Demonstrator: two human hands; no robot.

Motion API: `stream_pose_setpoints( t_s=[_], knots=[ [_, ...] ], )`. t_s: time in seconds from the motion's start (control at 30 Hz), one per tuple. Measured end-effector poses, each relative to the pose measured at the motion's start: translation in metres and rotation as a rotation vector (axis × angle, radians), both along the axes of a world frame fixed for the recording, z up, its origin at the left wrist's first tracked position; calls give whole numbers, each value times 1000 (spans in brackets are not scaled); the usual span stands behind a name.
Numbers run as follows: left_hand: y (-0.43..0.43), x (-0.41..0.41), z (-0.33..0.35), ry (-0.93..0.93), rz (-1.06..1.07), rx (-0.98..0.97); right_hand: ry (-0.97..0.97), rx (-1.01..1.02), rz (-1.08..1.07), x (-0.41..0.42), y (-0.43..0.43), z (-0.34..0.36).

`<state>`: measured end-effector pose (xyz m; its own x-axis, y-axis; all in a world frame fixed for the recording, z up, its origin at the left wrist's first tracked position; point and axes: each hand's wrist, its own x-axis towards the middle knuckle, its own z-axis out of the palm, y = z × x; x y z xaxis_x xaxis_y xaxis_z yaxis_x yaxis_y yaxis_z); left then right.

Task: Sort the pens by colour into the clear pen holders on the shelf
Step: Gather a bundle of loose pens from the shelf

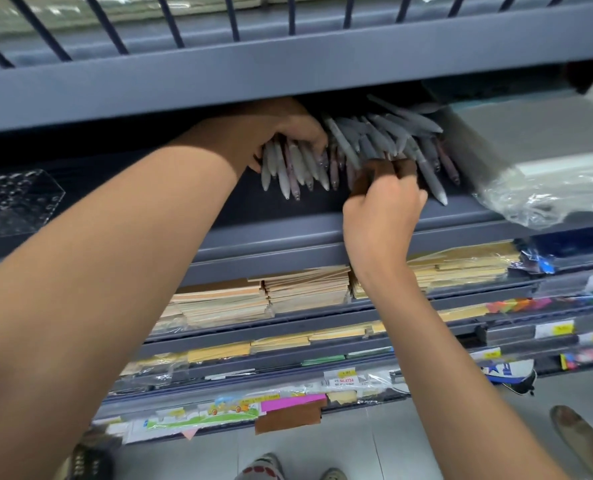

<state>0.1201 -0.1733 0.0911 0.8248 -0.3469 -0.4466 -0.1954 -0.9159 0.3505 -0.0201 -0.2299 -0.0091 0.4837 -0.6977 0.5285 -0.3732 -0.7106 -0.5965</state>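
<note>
Gathering step: left hand [283, 133] grips a pen bundle [290, 171] below its fingers; right hand [381, 209] curls fingers into the pile [395, 133], grasp indeterminate; next, probably colour separation.

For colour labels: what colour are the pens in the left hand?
Pens mostly pale grey, some mauve; head view.

Grey metal shelving [288, 74] above pale tiled floor [409, 441]

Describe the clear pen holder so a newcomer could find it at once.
Find the dark grey shelf holding the heap of pens. Follow it left, past the left hand, to the frame's edge. The clear pen holder there is see-through plastic dotted with round holes, holding no pens.
</note>
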Motion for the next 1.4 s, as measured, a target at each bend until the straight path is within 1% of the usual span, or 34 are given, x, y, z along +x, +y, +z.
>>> stream_pose_setpoints(
  t_s=[0.17, 0.23, 0.33, 0.43, 0.57, 0.83, 1.07, 1.27, 1.4],
  knots=[
    [-12, -12, 3, -139, -115, -12, -66, 52, 1, -2, 0, -1],
    [-12, -10, 3, -103, -123, 5, -68, 50, 5, -2, 0, -1],
    [-6, -9, 4, -19, -57, 13, -62, 49, 6, -1, 0, -1],
    [-2, -7, 4, -6, -29, 10, -65, 51, 9, -1, 0, -2],
    [-4, -8, 3, 21, -51, 25, -101, 56, 23, -1, 2, -2],
    [-4, -4, 4, 36, -12, 40, -89, 54, 33, -1, 1, -2],
    [-7, -4, 4, 67, -32, 70, -96, 55, 37, -1, 1, -2],
    [-22, -8, -4, -49, -140, 188, -108, 76, 28, -2, 2, -3],
    [-23, -7, -5, -108, -136, 191, -88, 74, 20, 0, 0, -4]
  ],
)
